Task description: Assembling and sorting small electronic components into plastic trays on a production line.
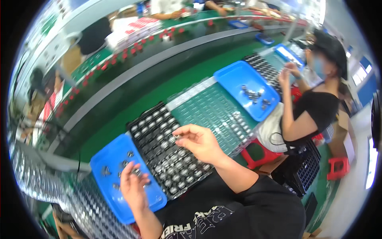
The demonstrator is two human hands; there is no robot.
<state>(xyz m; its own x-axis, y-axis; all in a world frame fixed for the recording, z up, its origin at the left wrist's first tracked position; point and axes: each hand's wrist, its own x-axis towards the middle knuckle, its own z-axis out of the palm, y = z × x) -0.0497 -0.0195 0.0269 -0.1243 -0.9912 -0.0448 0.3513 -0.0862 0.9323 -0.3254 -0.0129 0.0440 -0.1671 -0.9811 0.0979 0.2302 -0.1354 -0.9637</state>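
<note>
Now the right hand grip pinches a small metal part over the black tray; left hand grip unclear.

Blue tray, black grid tray, green conveyor belt, red stool

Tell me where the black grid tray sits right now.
In the head view, the black grid tray lies just left of centre on the green bench, between the blue tray on its left and the clear blister tray on its right, under the right hand.
</note>
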